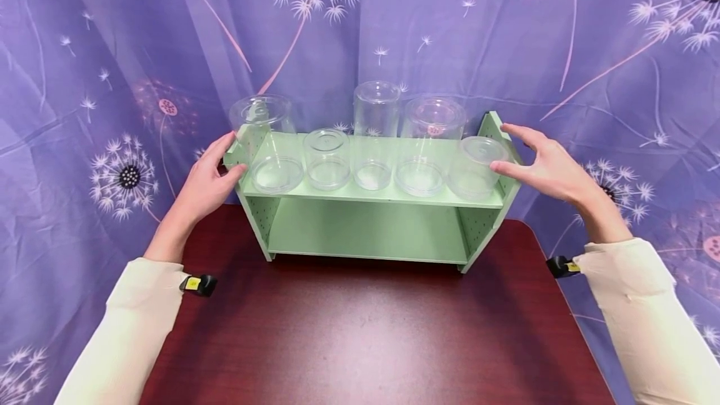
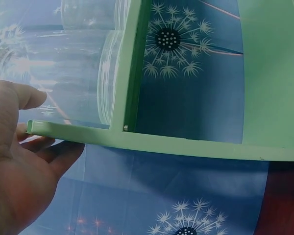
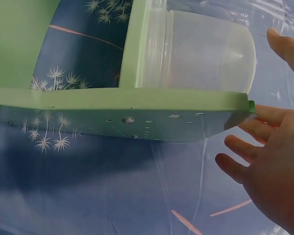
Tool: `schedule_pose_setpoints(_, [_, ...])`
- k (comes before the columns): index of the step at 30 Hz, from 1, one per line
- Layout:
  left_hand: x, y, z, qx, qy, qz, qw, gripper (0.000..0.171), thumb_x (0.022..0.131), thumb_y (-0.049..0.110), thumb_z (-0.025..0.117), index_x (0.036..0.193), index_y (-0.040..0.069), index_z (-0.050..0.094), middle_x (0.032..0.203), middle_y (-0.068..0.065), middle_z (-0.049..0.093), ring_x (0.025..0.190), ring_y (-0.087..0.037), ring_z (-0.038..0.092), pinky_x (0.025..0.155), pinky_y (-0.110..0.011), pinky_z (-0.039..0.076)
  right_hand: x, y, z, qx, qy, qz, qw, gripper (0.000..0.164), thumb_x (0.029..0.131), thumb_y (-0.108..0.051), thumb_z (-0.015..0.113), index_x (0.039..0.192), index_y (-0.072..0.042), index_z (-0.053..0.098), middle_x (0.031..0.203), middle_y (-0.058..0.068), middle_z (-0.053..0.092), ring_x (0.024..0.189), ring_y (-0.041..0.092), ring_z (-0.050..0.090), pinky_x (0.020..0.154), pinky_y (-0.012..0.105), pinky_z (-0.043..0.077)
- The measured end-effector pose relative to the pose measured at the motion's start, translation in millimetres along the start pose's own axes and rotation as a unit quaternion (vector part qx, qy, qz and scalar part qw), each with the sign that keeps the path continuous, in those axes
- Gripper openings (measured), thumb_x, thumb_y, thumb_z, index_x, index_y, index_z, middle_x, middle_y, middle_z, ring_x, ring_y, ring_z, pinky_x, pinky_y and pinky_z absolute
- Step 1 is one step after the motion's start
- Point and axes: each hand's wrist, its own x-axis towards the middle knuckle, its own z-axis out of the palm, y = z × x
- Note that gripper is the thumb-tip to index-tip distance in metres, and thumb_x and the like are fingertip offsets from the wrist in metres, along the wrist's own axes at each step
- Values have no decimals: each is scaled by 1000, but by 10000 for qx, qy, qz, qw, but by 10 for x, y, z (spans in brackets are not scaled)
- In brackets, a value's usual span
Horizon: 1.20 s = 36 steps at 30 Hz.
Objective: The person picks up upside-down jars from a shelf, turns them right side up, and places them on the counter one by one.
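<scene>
A light green two-tier shelf (image 1: 365,230) stands on the table, with several clear plastic jars lined up along its upper board. My left hand (image 1: 209,175) is at the shelf's left side panel (image 2: 78,132), fingers along its outer face and thumb apart over the inner side, near a wide clear jar (image 2: 68,73). On the opposite end, my right hand (image 1: 542,164) has its fingertips right at the top end of the right side panel (image 3: 137,100). Its thumb is spread over the inner side, beside a hazier, shorter jar (image 3: 206,51).
A short jar (image 1: 327,164), a tall narrow jar (image 1: 375,136) and another wide jar (image 1: 422,149) stand between the end ones. The dark red table (image 1: 360,330) extends in front of the shelf. A purple curtain (image 1: 427,24) with dandelion prints hangs behind and at both sides.
</scene>
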Motion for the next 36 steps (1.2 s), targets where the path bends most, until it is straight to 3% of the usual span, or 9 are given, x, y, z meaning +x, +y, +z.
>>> schedule_pose_setpoints(10, [-17, -25, 2, 166, 22, 12, 9999, 67, 99, 12, 62, 159, 1, 35, 165, -18, 33, 151, -36, 28, 123, -55, 23, 77, -4, 117, -167, -151, 41, 9997, 87, 90, -39, 78, 159, -7, 38, 162, 23, 35, 151, 44, 27, 118, 67, 24])
schedule_pose_setpoints(17, [13, -14, -15, 448, -28, 148, 9989, 66, 98, 6, 59, 160, 1, 35, 165, -17, 33, 145, -36, 37, 109, -57, 39, 96, -5, 156, -297, -46, 19, 9995, 88, 87, -39, 82, 156, -3, 41, 160, 28, 34, 149, 47, 28, 118, 66, 24])
schedule_pose_setpoints(26, [33, -27, -13, 674, -96, 319, 9972, 66, 98, 3, 59, 159, -3, 34, 164, -21, 32, 148, -41, 33, 117, -58, 33, 120, 28, 235, -424, 120, -289, 9986, 90, 84, -37, 83, 151, 8, 43, 156, 33, 37, 149, 47, 25, 118, 68, 21])
schedule_pose_setpoints(32, [33, -30, -19, 706, -85, 338, 9969, 67, 97, 3, 59, 159, -3, 34, 164, -20, 33, 144, -42, 37, 116, -58, 34, 125, 24, 258, -411, 93, -264, 9988, 92, 84, -39, 83, 151, 9, 42, 156, 37, 33, 150, 48, 21, 119, 70, 18])
schedule_pose_setpoints(36, [41, -28, -17, 715, -81, 300, 9970, 67, 97, 3, 59, 159, -2, 35, 164, -19, 33, 142, -42, 39, 116, -58, 34, 134, 25, 257, -465, 147, -356, 9982, 90, 84, -38, 83, 149, 11, 44, 153, 37, 37, 149, 49, 22, 119, 69, 19])
